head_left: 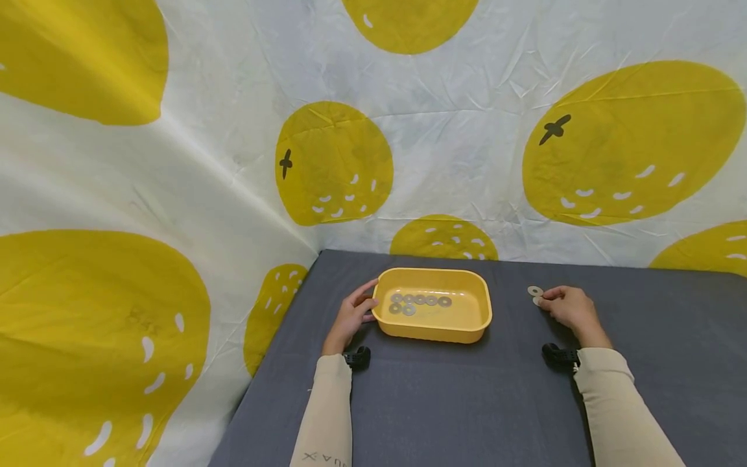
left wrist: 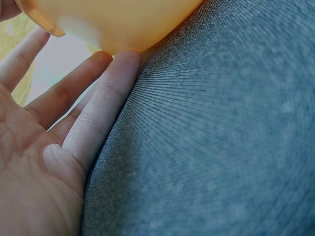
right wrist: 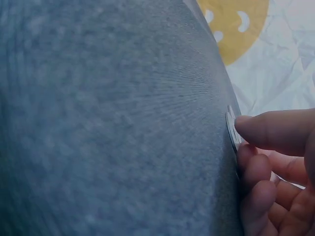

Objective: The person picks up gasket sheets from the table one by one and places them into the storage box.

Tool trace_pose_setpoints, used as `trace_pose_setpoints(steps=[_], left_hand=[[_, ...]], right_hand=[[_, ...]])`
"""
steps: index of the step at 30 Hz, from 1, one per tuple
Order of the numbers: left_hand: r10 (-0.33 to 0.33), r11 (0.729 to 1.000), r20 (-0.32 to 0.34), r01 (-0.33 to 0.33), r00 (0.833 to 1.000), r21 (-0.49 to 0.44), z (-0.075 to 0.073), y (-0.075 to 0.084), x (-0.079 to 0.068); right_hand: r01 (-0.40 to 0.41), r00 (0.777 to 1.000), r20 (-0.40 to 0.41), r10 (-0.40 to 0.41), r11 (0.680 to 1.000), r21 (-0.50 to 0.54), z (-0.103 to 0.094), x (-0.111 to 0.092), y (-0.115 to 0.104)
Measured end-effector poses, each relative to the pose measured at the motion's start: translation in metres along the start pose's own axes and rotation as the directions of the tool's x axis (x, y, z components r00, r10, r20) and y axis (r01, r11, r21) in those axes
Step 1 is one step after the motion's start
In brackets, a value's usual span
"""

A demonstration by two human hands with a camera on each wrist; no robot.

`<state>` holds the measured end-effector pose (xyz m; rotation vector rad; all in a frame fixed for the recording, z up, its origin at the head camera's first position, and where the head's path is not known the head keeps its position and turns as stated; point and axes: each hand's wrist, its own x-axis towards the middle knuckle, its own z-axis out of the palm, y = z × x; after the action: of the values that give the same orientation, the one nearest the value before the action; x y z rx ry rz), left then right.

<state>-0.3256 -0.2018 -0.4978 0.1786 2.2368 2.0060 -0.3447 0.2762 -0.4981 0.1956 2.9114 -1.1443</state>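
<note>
A yellow plastic tub [head_left: 432, 333] stands on the dark cloth, with several flat metal washers [head_left: 445, 302] lying on its floor. My left hand [head_left: 350, 316] is at the tub's left end; its fairly straight fingers [left wrist: 93, 108] touch the outer wall, and the thumb is by the rim. Off to the right of the tub, my right hand [head_left: 569, 307] pinches a washer [head_left: 537, 301] at the cloth between thumb and fingertips. Just beyond the fingertips lies another washer [head_left: 534, 291]. In the right wrist view the washers [right wrist: 231, 129] appear edge-on, partly covered by the thumb.
Grey-black cloth [head_left: 455, 402] covers the table. A white curtain with yellow fruit prints [head_left: 455, 149] hangs behind and along the left side. Each wrist wears a black band [head_left: 357, 358].
</note>
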Motion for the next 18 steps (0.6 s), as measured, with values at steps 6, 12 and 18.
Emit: trace_pose_setpoints(steps=[6, 12, 18], left_hand=[[-0.002, 1.000, 0.004, 0.002, 1.000, 0.005, 0.0002, 0.0024, -0.0011], [0.000, 1.000, 0.014, 0.000, 1.000, 0.005, 0.0002, 0.0033, -0.0016], [-0.005, 1.000, 0.006, 0.005, 1.000, 0.005, -0.0003, 0.0048, -0.0026]], right_hand=[[-0.016, 1.000, 0.009, 0.017, 0.997, -0.069, 0.0003, 0.0017, -0.0015], [-0.053, 0.998, 0.031, 0.056, 0.996, -0.074, 0.0002, 0.0031, -0.0023], [-0.074, 0.996, 0.051, 0.078, 0.994, -0.079, -0.0013, 0.0043, -0.0045]])
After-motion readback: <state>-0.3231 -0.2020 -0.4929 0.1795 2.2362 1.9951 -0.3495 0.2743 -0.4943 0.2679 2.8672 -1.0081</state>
